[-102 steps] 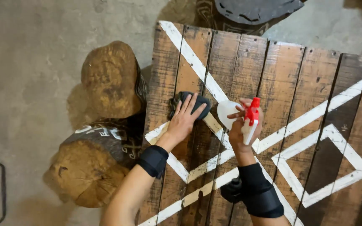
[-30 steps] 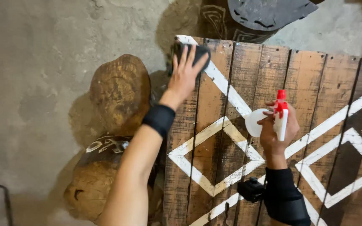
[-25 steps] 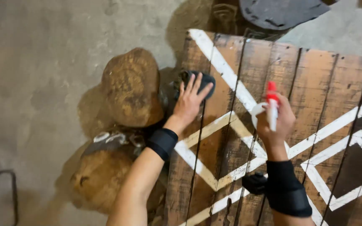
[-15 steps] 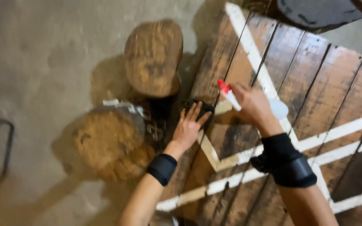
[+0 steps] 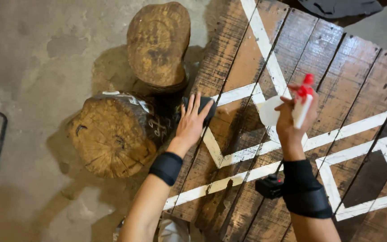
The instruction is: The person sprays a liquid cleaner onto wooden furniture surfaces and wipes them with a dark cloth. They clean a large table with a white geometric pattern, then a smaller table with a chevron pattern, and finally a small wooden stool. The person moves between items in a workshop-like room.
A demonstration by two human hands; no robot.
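The table top (image 5: 337, 67) is worn, rough wood planks with matt white painted lines. The spray bottle (image 5: 287, 110) looks smooth plastic; the stools (image 5: 113, 134) are raw cracked wood on a rough concrete floor (image 5: 36, 58).

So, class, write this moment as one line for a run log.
left hand: flat on dark cloth at table edge | right hand: gripping spray bottle above table | two log stools beside table

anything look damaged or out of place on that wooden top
Nothing spilled or askew. The plank tabletop just looks worn, its brown finish scuffed in dark patches, while the left hand presses a dark cloth near its edge.
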